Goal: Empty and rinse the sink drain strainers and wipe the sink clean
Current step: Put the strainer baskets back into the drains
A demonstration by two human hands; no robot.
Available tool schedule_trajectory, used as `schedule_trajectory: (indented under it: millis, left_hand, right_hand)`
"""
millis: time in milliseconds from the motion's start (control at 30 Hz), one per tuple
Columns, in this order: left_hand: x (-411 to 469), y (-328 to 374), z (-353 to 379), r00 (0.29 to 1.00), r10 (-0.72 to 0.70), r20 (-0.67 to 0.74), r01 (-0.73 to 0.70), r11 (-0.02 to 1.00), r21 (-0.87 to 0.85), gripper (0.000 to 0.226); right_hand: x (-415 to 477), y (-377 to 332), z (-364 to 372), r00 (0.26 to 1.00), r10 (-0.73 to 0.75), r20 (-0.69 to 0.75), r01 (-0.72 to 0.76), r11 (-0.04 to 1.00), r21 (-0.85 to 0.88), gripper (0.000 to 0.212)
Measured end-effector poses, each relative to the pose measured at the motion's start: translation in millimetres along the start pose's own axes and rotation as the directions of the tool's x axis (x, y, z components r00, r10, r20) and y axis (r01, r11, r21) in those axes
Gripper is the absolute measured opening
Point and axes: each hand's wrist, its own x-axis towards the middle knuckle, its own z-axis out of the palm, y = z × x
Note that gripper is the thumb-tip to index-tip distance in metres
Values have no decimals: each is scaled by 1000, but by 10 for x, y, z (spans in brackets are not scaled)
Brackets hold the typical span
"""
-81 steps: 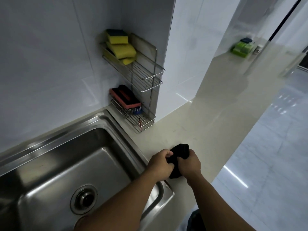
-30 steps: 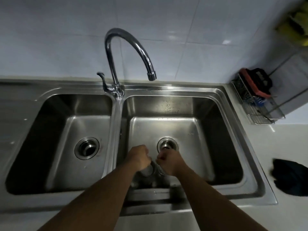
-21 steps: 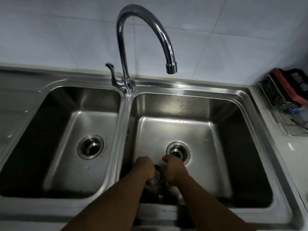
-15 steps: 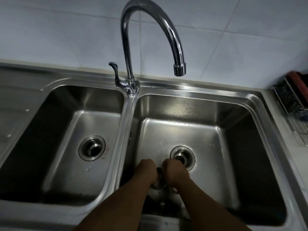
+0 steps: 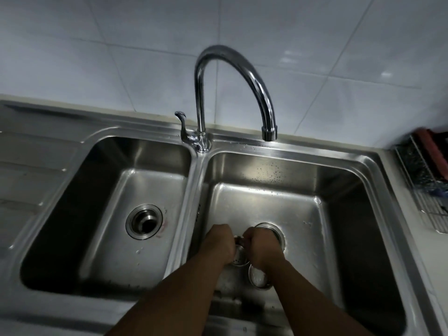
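Note:
A steel double sink fills the view, with a left basin (image 5: 114, 190) and a right basin (image 5: 339, 226). Both my hands are low in the right basin, close together beside its drain opening (image 5: 278, 235). My left hand (image 5: 219, 243) grips a perforated metal strainer (image 5: 238, 255). My right hand (image 5: 260, 246) is curled over a second round strainer (image 5: 258, 277), which shows below my wrist. The left basin's drain (image 5: 144, 220) is open and dark inside. No water runs from the faucet (image 5: 242, 69).
The faucet's lever (image 5: 183, 122) stands at the divider behind the basins. A wire rack (image 5: 426, 180) holding a red and black scrubber sits on the counter at the right edge. A ribbed drainboard (image 5: 29, 166) lies to the left. White tiles cover the wall.
Earlier both hands held a black cloth on the counter; it was left there and is now out of view. In the last second my hands stayed together in the right basin with the strainers.

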Motion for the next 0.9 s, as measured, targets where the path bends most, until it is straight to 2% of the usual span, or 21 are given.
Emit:
schedule_trajectory:
  millis: [267, 367, 533, 600, 700, 900]
  left_hand:
    - [-478, 15, -924, 988, 91, -121, -100, 993, -68, 43]
    - [-627, -139, -1258, 985, 126, -116, -142, 980, -139, 33]
    - [-730, -599, -1824, 986, 158, -57, -167, 891, -423, 12]
    - [-740, -857, -2050, 986, 152, -64, -164, 866, -472, 2]
    - [-687, -1273, -2297, 986, 120, -119, -164, 850, -500, 19]
    - [-425, -2082, -2438, 985, -4, -173, -102, 795, -597, 13]
  right_hand:
    - [-281, -514, -712, 983, 10, -183, 7, 996, 91, 21]
    - [-391, -764, -897, 966, 6, -260, 33, 989, 144, 20]
    - [-450, -1352, -1045, 936, -50, -349, 133, 967, 219, 14]
    - [-412, -1645, -1030, 927, -70, -368, 167, 957, 237, 14]
    - [-319, -2085, -942, 925, -76, -371, 184, 947, 264, 14]
    - [-19, -2764, -495, 980, -14, -197, 91, 917, 389, 15]
